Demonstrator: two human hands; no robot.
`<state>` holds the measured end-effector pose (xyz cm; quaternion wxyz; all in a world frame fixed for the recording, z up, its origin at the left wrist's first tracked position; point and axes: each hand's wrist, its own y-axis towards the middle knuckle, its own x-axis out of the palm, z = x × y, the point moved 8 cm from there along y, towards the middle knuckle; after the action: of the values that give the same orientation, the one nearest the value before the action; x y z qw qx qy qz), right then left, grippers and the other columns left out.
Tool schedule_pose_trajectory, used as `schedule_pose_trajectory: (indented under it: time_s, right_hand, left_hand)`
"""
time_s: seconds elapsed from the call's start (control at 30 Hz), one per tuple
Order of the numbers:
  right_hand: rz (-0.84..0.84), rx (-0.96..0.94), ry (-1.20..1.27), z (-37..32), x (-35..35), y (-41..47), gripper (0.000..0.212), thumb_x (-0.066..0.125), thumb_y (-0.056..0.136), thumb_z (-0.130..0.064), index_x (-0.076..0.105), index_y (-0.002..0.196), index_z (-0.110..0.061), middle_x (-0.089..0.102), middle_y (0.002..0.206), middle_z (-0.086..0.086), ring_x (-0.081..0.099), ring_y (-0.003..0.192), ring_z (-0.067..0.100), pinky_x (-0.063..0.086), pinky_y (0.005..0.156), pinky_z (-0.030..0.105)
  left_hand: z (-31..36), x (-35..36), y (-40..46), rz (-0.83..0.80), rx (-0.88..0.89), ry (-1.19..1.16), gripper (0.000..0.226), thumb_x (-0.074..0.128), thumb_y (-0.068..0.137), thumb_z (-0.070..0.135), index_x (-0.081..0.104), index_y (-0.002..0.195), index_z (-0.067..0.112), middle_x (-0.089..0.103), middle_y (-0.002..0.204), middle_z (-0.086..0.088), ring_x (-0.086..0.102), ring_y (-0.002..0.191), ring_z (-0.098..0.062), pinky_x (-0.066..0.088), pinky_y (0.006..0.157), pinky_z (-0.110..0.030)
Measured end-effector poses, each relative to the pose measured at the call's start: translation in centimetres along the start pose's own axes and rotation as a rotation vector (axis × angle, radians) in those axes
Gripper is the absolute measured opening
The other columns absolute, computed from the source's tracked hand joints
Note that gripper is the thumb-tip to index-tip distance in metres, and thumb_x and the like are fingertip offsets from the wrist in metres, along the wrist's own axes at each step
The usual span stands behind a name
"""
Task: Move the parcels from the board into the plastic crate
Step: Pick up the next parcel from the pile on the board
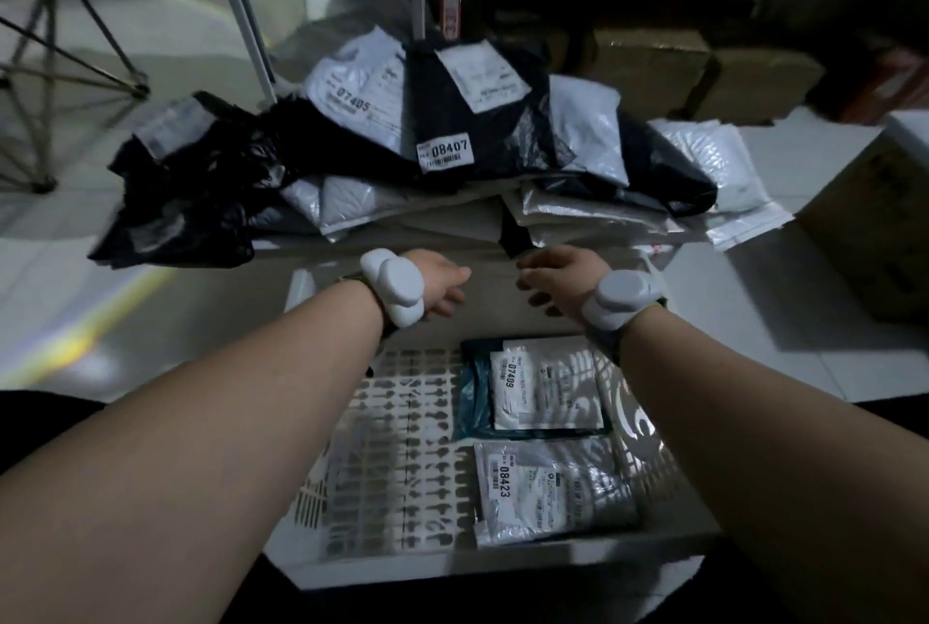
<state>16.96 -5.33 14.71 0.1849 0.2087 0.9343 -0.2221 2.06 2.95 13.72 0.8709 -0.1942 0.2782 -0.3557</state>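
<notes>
A heap of black and white parcels (452, 140) lies on the board (442, 226) ahead of me; one black bag shows label 08407. Below it stands the white perforated plastic crate (392, 568). Two parcels lie in its right half: a teal one labelled 07409 (477, 402) and a silvery one labelled 08423 (553, 492). My left hand (442, 286) and my right hand (558, 279) hover above the crate's far edge, just short of the board. Both have relaxed fingers and hold nothing. Each wrist carries a white device.
Cardboard boxes (653, 65) stand behind the heap, and another box (879, 221) sits at the right. A metal stand (55, 70) stands at the far left on the pale tiled floor. White padded envelopes (714, 170) spill off the board's right side.
</notes>
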Motion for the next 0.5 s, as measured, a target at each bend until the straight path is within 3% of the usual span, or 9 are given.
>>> schedule_pose_trajectory:
  time_s: [0.13, 0.3, 0.4, 0.5]
  right_hand:
    - [0.026, -0.096, -0.028, -4.3, -1.2, -1.8, 0.013, 0.058, 0.091, -0.013, 0.065, 0.102, -0.015, 0.067, 0.088, 0.005, 0.058, 0.063, 0.015, 0.047, 0.059, 0.027]
    - [0.061, -0.157, -0.01, -8.8, -2.1, -3.1, 0.009, 0.057, 0.092, -0.009, 0.063, 0.098, -0.009, 0.064, 0.083, 0.014, 0.054, 0.056, 0.017, 0.046, 0.042, 0.018]
    - [0.094, -0.185, -0.009, -11.0, -2.3, -3.0, 0.008, 0.058, 0.09, -0.009, 0.064, 0.087, -0.014, 0.064, 0.084, 0.019, 0.057, 0.062, 0.026, 0.05, 0.05, 0.028]
    - [0.134, -0.234, -0.073, -13.7, -2.5, -3.1, 0.011, 0.061, 0.088, -0.013, 0.064, 0.082, -0.021, 0.069, 0.088, 0.018, 0.061, 0.069, 0.029, 0.055, 0.065, 0.04]
  left_hand:
    - [4.0, -2.6, -2.5, 0.042, 0.12, 0.027, 0.03, 0.044, 0.099, 0.029, 0.054, 0.119, 0.01, 0.063, 0.101, -0.008, 0.054, 0.067, -0.014, 0.035, 0.054, -0.021]
    - [6.9, -6.4, -5.0, 0.149, 0.178, 0.099, 0.03, 0.045, 0.099, 0.021, 0.055, 0.118, -0.001, 0.061, 0.085, -0.009, 0.048, 0.057, -0.015, 0.039, 0.038, -0.015]
    - [7.9, -9.1, -5.9, 0.2, 0.212, 0.096, 0.025, 0.046, 0.099, 0.018, 0.056, 0.112, -0.001, 0.059, 0.094, -0.016, 0.046, 0.055, -0.016, 0.034, 0.031, -0.009]
    - [8.4, -11.3, -6.8, 0.216, 0.228, -0.019, 0.014, 0.045, 0.099, 0.017, 0.053, 0.097, 0.005, 0.058, 0.082, -0.01, 0.045, 0.054, -0.015, 0.033, 0.034, -0.011]
